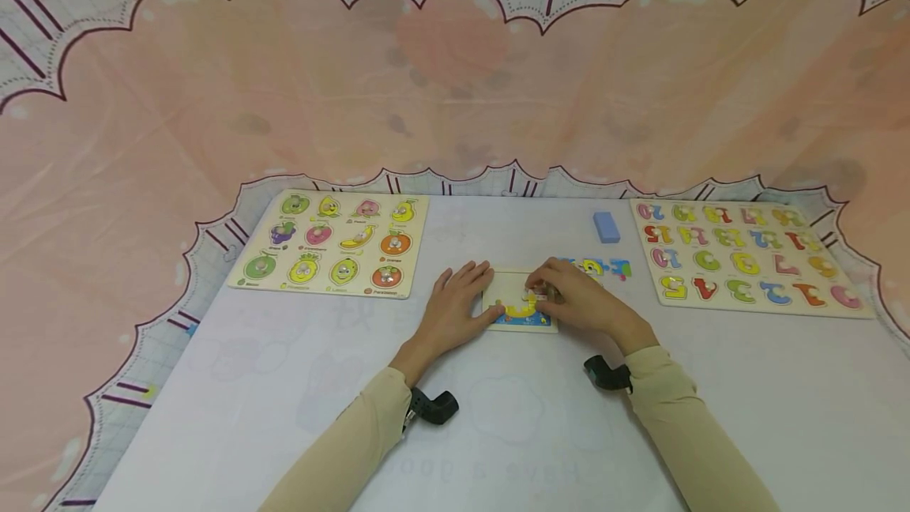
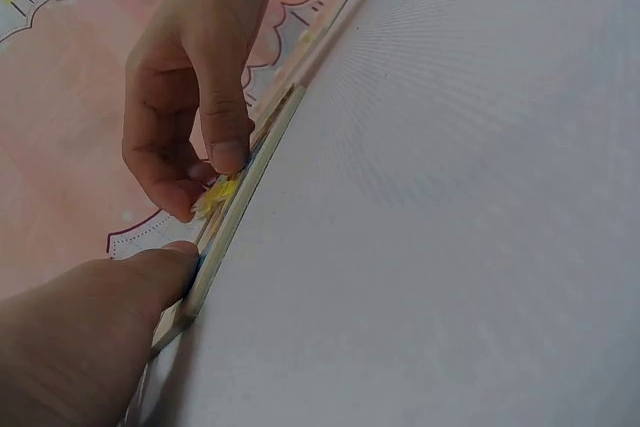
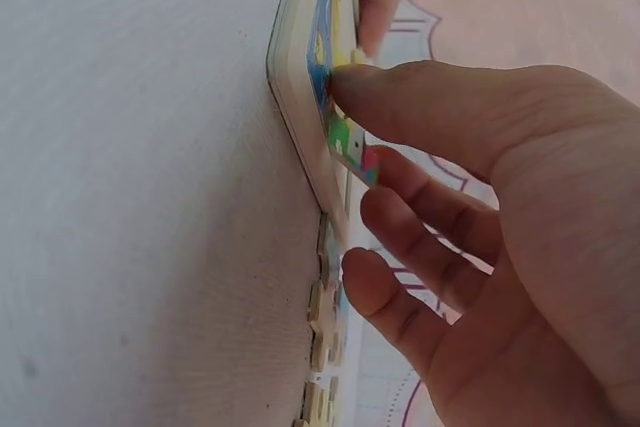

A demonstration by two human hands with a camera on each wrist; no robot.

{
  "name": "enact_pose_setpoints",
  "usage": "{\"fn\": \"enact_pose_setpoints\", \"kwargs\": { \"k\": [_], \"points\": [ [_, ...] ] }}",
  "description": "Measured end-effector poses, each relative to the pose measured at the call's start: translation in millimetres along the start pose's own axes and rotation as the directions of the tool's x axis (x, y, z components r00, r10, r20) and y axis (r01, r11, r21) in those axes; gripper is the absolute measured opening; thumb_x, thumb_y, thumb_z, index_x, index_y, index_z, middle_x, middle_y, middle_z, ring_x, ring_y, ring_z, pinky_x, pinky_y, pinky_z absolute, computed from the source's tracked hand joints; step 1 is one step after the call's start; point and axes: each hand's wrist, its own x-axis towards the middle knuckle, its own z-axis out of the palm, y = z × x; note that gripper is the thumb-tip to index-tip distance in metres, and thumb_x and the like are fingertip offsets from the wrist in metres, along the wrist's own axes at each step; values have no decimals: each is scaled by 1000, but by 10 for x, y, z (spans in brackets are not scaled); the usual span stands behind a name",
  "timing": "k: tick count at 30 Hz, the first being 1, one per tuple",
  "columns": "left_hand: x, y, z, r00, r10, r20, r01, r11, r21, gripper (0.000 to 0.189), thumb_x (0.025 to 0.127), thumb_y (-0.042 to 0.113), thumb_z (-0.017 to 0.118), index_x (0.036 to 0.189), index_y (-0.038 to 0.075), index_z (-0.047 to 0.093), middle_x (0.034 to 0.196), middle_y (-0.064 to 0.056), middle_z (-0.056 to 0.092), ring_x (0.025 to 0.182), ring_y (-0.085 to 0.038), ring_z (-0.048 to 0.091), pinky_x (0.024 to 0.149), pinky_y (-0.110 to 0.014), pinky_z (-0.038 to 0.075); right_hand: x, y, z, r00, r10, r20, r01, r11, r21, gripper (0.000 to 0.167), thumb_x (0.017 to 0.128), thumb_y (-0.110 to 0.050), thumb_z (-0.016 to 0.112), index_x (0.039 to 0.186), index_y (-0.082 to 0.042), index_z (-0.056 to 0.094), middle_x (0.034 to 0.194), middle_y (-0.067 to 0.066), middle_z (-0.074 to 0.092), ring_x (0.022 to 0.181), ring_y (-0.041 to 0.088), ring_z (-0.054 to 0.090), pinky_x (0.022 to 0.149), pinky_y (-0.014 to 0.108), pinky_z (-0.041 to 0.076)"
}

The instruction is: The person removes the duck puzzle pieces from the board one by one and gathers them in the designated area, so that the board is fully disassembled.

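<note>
A small jigsaw board (image 1: pixel 506 288) lies on the white table, its lower part filled with blue and yellow pieces. My left hand (image 1: pixel 455 313) rests at the board's left side, fingers extended and the thumb on the lower left edge. At the board's right side, my right hand (image 1: pixel 584 299) pinches a jigsaw piece (image 3: pixel 349 143) between thumb and fingertips. Green and pink show on that piece in the right wrist view, where it stands tilted over the board's edge. The right fingers hide much of it in the head view.
Several loose jigsaw pieces (image 1: pixel 617 268) lie just beyond my right hand. A blue block (image 1: pixel 607 227) sits farther back. A fruit puzzle board (image 1: pixel 330 252) is at the left, and a number puzzle board (image 1: pixel 761 257) at the right. A patterned curtain (image 1: pixel 455 101) hangs behind the table.
</note>
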Motion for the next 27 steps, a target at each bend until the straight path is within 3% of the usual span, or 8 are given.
{"fn": "enact_pose_setpoints", "kwargs": {
  "k": [9, 27],
  "points": [
    [-3, 0, 0, 1000, -4, -2, 4, 1000, -12, 65, 89, 48, 59, 141, 12, 45, 149, -1, 40, 142, -22, 31, 116, -49, 19, 34, -19, -1, 1000, 25, -3, -24, 998, 58, 15, 91, -15, 62, 105, -13, 59, 92, -3, 62, 85, 13, 55, 78, 31, 50],
    [1, -23, 32, 1000, 10, -21, -10, 1000, 0, 65, 89, 48, 58, 141, 12, 46, 149, -2, 41, 141, -22, 32, 116, -49, 20, 34, 10, 26, 999, 36, 6, -36, 996, 85, 12, 92, -14, 61, 103, -15, 56, 91, -3, 62, 83, 13, 56, 78, 30, 50]
  ]
}}
